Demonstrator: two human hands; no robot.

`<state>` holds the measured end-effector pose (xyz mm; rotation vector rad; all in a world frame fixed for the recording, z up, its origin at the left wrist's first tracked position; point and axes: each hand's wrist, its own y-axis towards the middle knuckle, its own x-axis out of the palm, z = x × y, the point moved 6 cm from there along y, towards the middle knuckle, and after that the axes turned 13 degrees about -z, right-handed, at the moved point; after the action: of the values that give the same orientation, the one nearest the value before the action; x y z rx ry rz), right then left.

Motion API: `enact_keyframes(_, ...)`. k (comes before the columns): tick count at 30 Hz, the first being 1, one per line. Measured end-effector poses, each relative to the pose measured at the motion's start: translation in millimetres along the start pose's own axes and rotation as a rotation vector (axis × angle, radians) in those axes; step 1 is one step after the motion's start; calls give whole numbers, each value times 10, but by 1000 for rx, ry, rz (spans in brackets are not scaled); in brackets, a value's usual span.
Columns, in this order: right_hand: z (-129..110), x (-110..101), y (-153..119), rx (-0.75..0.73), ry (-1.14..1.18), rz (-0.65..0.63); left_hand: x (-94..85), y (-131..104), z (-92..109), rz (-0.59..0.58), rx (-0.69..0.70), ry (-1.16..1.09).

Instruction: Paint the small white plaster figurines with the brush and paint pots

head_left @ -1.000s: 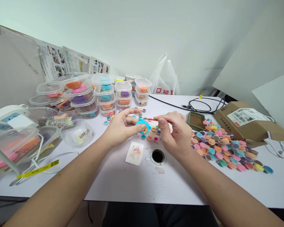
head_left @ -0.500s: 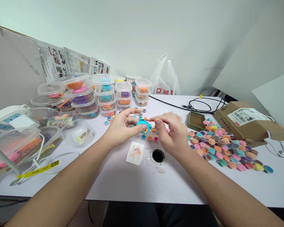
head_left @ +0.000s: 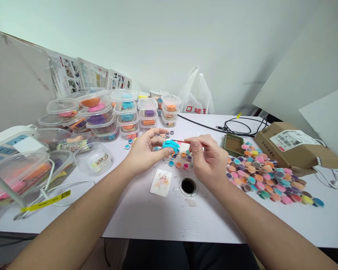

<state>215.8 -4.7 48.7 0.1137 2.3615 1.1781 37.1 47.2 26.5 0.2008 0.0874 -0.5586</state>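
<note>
A small blue figure with a bit of orange (head_left: 169,146) is held in my left hand (head_left: 146,150), thumb in front and fingers behind. My right hand (head_left: 208,155) is closed around a thin red paintbrush (head_left: 188,142). The brush points left, and its dark tip is at the top of the blue figure; whether it touches cannot be told. Several small paint pots, among them a blue pot (head_left: 171,164) and a pink pot (head_left: 186,166), stand below and behind the hands. A paint-stained white tissue (head_left: 160,182) lies on the table in front of them.
Stacked clear tubs (head_left: 126,112) of coloured pieces fill the back left. At right are a heap of paint pots (head_left: 266,174), a cardboard box (head_left: 293,144) and a green tray (head_left: 233,144). A round cable hole (head_left: 188,186) opens near the tissue. A power strip (head_left: 11,140) sits left.
The blue figure has turned in my left hand, showing more blue and less orange. My right hand has shifted slightly right with the paintbrush.
</note>
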Motion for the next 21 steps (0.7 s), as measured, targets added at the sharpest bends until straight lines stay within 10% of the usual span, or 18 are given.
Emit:
enact_keyframes(12,12,-98,55,48,-73,-16,-49,10,13,73,69,131)
enact_keyframes(21,263,170,-10,146,-284,-583,-276,-34,68,303,145,389)
